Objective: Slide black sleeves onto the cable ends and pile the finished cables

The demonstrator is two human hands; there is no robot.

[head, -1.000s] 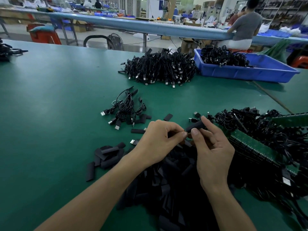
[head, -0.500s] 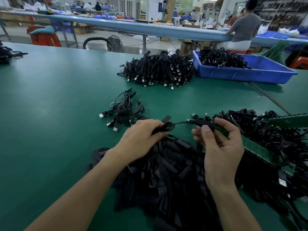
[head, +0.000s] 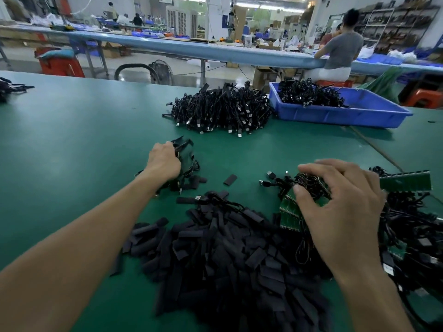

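Tabletop (head: 72, 140): broad, green mat.
Near edge: heap of sleeves (head: 227, 255); a stray sleeve (head: 230, 179) beyond it.
Right: tangled cables (head: 407, 224) with green boards (head: 405, 180).
Middle: small cable pile (head: 189, 164).
Far side: large cable pile (head: 220, 111), just beside a blue tray (head: 335, 116).
Far left edge: more cables (head: 9, 88).

On the table (head: 72, 140), a heap of sleeves (head: 227, 259) lies nearest, in the middle. Behind it to the left sits a small pile of cables (head: 191, 166), with the left grip (head: 164, 161) on top of it. A single sleeve (head: 230, 179) lies just right of that pile. To the right of the heap spreads a tangle of cables (head: 412, 236) with circuit boards (head: 405, 180) among it, and the right grip (head: 340, 207) curls round its left edge. Farther back lies a large cable pile (head: 220, 111), and just right of it a tray (head: 335, 115) with more cables (head: 309, 92) in it.
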